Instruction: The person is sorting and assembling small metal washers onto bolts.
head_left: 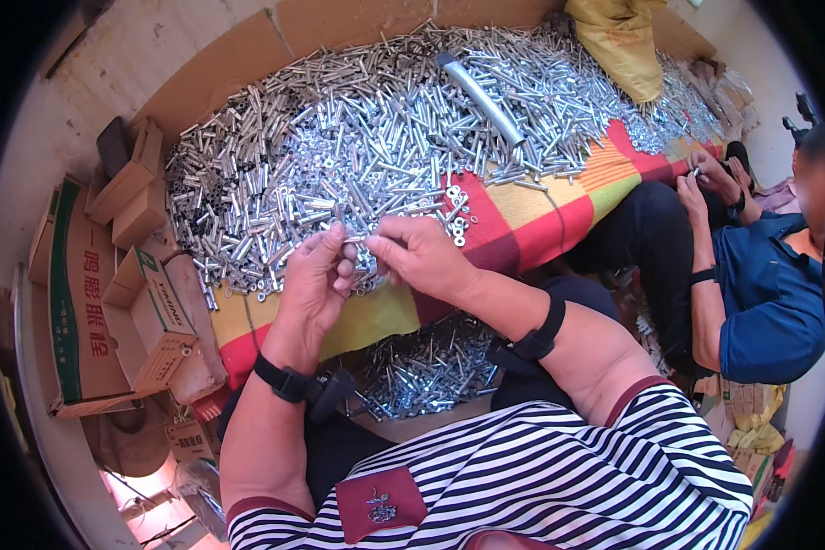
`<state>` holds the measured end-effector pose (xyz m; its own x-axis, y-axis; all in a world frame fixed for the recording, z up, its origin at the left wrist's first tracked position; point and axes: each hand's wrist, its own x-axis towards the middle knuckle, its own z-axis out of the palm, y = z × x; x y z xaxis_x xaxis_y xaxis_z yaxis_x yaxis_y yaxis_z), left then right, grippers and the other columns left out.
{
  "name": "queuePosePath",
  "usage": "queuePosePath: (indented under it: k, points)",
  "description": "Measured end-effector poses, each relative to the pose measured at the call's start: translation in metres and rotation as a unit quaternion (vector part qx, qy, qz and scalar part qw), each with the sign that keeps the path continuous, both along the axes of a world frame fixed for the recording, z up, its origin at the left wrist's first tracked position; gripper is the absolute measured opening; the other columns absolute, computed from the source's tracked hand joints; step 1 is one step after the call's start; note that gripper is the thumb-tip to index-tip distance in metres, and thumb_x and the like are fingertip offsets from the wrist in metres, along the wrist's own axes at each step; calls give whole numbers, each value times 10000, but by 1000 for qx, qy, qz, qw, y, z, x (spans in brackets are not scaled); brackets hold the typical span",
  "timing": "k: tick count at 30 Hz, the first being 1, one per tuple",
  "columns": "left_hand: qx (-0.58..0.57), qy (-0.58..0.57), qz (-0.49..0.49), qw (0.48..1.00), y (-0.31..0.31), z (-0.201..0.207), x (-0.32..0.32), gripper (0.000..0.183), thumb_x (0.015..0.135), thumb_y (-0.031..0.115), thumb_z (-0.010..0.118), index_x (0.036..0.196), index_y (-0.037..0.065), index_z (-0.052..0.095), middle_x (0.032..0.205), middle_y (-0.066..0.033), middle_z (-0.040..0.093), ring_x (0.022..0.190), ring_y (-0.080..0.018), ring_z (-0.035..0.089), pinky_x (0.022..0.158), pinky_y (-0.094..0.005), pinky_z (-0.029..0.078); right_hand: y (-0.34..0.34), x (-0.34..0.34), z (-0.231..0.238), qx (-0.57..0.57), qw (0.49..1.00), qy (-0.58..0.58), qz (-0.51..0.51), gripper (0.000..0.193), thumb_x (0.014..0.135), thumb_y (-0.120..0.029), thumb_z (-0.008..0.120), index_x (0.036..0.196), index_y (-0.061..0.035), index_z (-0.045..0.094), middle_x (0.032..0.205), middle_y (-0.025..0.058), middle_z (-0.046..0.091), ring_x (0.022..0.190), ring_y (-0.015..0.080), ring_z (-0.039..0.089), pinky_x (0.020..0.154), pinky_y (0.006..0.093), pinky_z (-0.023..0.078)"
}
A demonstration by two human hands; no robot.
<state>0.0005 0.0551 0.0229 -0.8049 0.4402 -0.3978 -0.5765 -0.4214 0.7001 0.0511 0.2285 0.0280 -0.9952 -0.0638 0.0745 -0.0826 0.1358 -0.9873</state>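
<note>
My left hand [313,273] and my right hand [423,257] meet over the near edge of a big heap of loose metal bolts and sleeves [339,119]. Between their fingertips is a small silvery bolt [354,240], pinched from both sides. Its ends are partly hidden by the fingers, so whether a nut or washer sits on it does not show. Several loose washers [456,197] lie to the right of my hands on a checkered cloth [513,206].
A metal tube [481,99] lies across the heap, near a yellow sack [625,46]. Open cardboard boxes [110,312] stand at left. More bolts [431,371] fill a container below the cloth's edge. Another person [761,293] sits at right, hands around a small part.
</note>
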Motion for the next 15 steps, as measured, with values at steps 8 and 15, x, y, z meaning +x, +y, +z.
queuePosePath:
  k: [8,15]
  points:
    - [-90,25,4,996,4,8,0,232,997,218,396,872,53,502,682,-57,544,531,-119,519,408,-214,381,-1,-25,-7,255,954,146,-66,315,878,-304,597,718,-34,625,677,173,619,653,373,615,591,450,463]
    - [-527,415,59,739,-4,-4,-36,273,714,242,779,820,1,707,709,-89,673,601,-181,619,610,-316,505,-10,-55,-12,500,854,100,-99,141,803,-152,605,762,-18,624,720,199,638,698,386,637,653,467,503]
